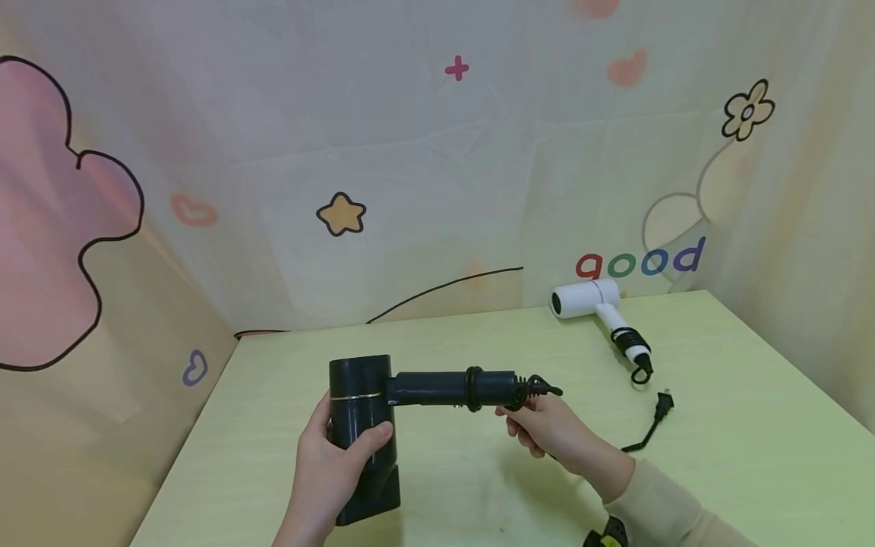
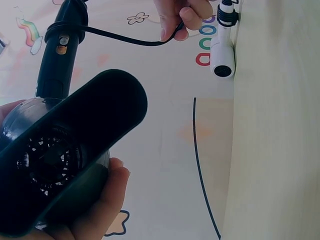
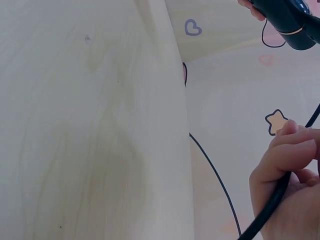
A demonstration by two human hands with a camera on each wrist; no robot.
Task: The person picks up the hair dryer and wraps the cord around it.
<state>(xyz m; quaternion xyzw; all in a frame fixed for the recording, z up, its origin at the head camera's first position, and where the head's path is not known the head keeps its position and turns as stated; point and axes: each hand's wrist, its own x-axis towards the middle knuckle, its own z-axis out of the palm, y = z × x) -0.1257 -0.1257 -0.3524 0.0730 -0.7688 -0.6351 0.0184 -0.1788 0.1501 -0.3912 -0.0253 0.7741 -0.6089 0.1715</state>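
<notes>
A dark hair dryer (image 1: 362, 425) with a thin gold ring is held up over the table, its handle (image 1: 437, 388) pointing right. My left hand (image 1: 335, 456) grips its barrel, thumb across the front. The left wrist view shows its flat nozzle (image 2: 110, 100) and the vent inside. Part of the black cord (image 2: 125, 37) is looped round the handle. My right hand (image 1: 550, 433) pinches the cord just past the handle's end; in the right wrist view the cord (image 3: 272, 202) runs through the curled fingers. The cord's plug (image 1: 664, 404) shows beyond the right forearm.
A white hair dryer (image 1: 581, 299) lies at the table's back right, black cord (image 1: 630, 339) wound round its handle. The pale green table (image 1: 273, 425) ends at a printed curtain (image 1: 424, 190). A black and yellow object (image 1: 607, 534) shows below the right sleeve.
</notes>
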